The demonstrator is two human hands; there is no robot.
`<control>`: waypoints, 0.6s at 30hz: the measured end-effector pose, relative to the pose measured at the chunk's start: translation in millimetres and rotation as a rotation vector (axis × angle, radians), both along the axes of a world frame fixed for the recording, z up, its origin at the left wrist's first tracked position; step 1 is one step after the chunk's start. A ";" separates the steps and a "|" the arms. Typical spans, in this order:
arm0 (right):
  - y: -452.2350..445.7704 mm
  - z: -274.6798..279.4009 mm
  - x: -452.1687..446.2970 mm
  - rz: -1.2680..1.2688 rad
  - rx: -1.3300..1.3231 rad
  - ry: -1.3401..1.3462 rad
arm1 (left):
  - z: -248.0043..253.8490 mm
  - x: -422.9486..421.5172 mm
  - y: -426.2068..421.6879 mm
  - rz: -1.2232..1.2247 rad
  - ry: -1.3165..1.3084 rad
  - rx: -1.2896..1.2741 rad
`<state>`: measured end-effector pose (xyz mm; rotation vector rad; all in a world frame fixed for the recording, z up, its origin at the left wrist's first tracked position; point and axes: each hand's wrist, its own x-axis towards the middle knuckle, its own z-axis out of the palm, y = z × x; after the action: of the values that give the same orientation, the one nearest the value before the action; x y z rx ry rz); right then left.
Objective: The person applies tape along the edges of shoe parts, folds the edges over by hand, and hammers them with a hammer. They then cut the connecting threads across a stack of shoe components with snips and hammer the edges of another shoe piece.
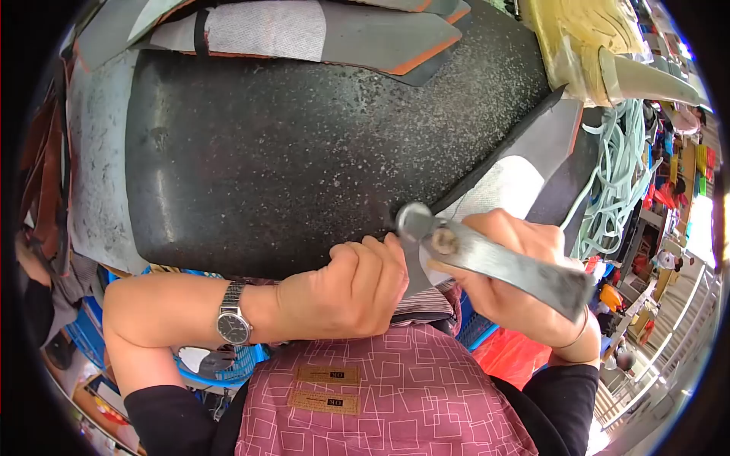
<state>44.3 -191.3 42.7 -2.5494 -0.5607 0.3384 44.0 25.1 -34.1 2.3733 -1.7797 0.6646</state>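
While your right hand had its grip closed around the metal tool, the tool's rounded head sat just beside your left fingertips. Your left hand was curled at the near end of the grey-and-white strip; whether it pinched the strip could not be told. The strip lay along the black worktop's right side.

Free room for a hand is offered across the middle of the black work surface, where pale specks are scattered. The far side is blocked by a stack of grey pieces. On the right, passage is narrowed by a grey strip, a yellow block and tangled pale cords. The near edge is obstructed by 2 hands, the left hand and right hand, and a metal tool.
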 end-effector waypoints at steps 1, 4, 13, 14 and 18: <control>5.1 6.3 4.7 0.082 -0.049 -0.137 | 0.6 0.2 0.6 0.015 -0.035 0.023; 5.9 -3.2 -19.0 0.066 -0.171 -0.090 | 10.9 13.9 15.1 -0.045 0.582 -0.126; 13.0 -0.9 -21.4 0.169 -0.119 -0.043 | 8.7 3.9 37.4 -0.037 0.370 -0.066; 11.3 -2.8 -20.7 0.168 -0.100 -0.028 | 7.5 6.4 44.0 -0.043 0.517 -0.114; 15.2 -1.2 -12.5 0.073 0.019 -0.036 | 4.7 0.3 42.4 -0.027 0.476 -0.161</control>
<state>31.8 -176.1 41.6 -2.5255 -0.6679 0.3119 44.3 67.4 -29.4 2.1610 -1.4890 0.2011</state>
